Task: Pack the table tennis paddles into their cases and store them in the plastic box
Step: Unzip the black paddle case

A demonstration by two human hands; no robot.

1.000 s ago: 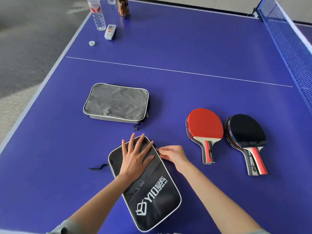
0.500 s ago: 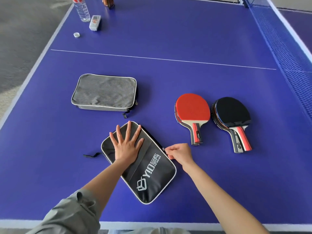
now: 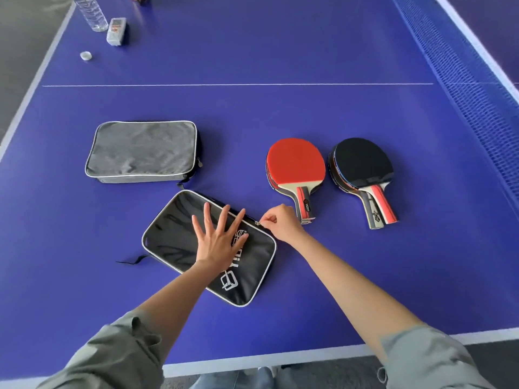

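A black paddle case (image 3: 174,234) with white piping and a white logo lies flat near the table's front edge. My left hand (image 3: 217,237) presses on it with fingers spread. My right hand (image 3: 280,226) pinches the zipper pull (image 3: 257,223) on the case's right edge. A grey case (image 3: 141,150) lies behind it, zipped. To the right lie a stack of paddles with a red face up (image 3: 295,164) and a stack with a black face up (image 3: 362,161), handles pointing toward me. No plastic box is in view.
The blue table (image 3: 280,51) has a net (image 3: 463,66) along its right side. At the far left corner stand a water bottle (image 3: 92,12), a small white device (image 3: 115,30) and a bottle cap (image 3: 86,55). A thin black strap (image 3: 132,259) lies left of the black case.
My right hand has drawn the zipper pull along the black case's right edge toward me. My left hand stays pressed on the case, shifted lower on it.
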